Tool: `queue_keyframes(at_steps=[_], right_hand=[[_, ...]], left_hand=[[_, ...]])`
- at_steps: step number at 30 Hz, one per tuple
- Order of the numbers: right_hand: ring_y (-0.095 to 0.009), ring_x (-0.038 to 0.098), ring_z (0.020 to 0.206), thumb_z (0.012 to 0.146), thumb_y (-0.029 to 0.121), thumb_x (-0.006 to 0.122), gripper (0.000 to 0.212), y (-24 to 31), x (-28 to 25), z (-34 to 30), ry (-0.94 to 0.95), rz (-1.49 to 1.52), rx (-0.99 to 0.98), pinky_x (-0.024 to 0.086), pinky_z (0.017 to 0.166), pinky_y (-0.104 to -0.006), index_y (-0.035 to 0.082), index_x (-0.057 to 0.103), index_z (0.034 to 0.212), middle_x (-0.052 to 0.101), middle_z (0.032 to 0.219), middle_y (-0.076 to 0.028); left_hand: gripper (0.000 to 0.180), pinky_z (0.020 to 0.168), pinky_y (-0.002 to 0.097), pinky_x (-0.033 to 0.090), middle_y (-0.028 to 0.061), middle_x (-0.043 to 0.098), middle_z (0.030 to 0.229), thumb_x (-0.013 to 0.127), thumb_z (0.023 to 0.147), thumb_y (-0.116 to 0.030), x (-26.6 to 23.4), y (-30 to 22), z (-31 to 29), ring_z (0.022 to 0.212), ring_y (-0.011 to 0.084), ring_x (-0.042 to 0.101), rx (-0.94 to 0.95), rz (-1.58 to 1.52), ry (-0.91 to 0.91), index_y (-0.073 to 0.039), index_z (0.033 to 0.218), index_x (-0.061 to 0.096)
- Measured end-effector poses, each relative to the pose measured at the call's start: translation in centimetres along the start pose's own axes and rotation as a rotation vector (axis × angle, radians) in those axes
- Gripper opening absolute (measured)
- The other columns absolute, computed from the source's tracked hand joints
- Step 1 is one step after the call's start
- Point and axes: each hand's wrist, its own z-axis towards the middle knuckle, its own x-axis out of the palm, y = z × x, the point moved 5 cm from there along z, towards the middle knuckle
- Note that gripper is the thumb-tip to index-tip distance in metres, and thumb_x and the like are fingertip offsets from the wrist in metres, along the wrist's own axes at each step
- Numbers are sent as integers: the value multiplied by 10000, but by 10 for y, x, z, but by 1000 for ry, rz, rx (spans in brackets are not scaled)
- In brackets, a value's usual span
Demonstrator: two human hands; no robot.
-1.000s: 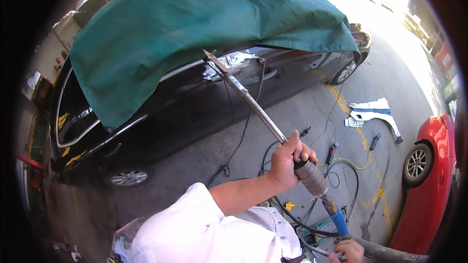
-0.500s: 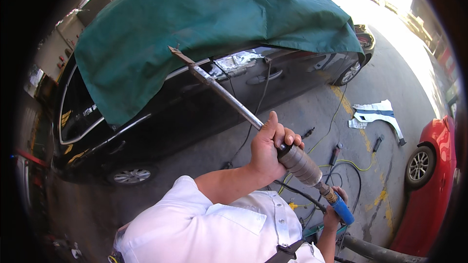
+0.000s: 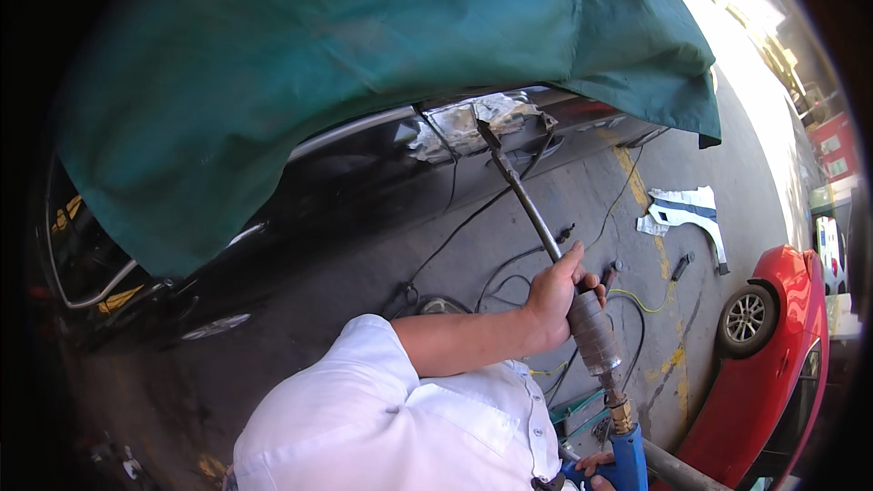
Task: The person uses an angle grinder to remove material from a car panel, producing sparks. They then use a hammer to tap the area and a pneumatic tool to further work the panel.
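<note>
A slide hammer with a long steel rod runs from my hands up to the side of a black car. My left hand is closed around its grey cylindrical weight, thumb pointing up along the rod. At the lower edge, my right hand is partly hidden behind the blue handle that it grips. The flat tip lies over a shiny bare-metal patch on the car's door; whether it touches, I cannot tell. A dark cable hangs from the patch.
A green cover drapes the car's top. On the floor at right lie a white fender, a dark hand tool and looped cables. A red car stands at the right, near a thick grey hose.
The tool's tip has swung from the edge of the green cover to the bare-metal patch. Both hands have shifted right and down in view, still gripping. The view has moved closer to the car.
</note>
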Motion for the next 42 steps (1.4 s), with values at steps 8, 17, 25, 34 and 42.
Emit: queue_keyframes(at_steps=[8,17,25,34,42], right_hand=[[-236,656,980,740,297,854,601,41,22,10,-5,-52,56,510,936,-432,-31,635,1193,690,1000,-142],[-239,650,951,730,294,838,578,65,24,25,7,-69,67,509,917,-427,-34,644,1166,683,975,-140],[-241,644,926,722,291,824,558,69,18,28,17,-67,72,509,900,-422,-36,653,1141,677,953,-139],[-244,637,898,712,288,808,537,68,19,22,16,-42,75,509,880,-417,-39,663,1113,670,928,-138],[-247,631,872,704,285,794,519,72,19,8,48,-74,88,508,863,-413,-41,671,1089,664,905,-136]], left_hand=[[476,761,428,538,16,549,727,596,1037,-471,8,-32,15,780,236,624,-25,-102,50,-173,723,398],[490,771,429,550,15,544,713,610,1033,-460,11,-37,23,778,229,623,-15,-147,49,-173,704,389],[484,765,435,556,15,547,707,631,1019,-467,13,-31,23,773,230,624,-27,-152,42,-176,711,395],[469,723,447,557,14,570,727,665,991,-501,4,-30,32,724,223,629,40,-166,136,-178,738,439],[382,679,349,552,-29,568,697,786,922,-434,23,-92,28,667,130,603,133,-187,165,-136,977,554]])
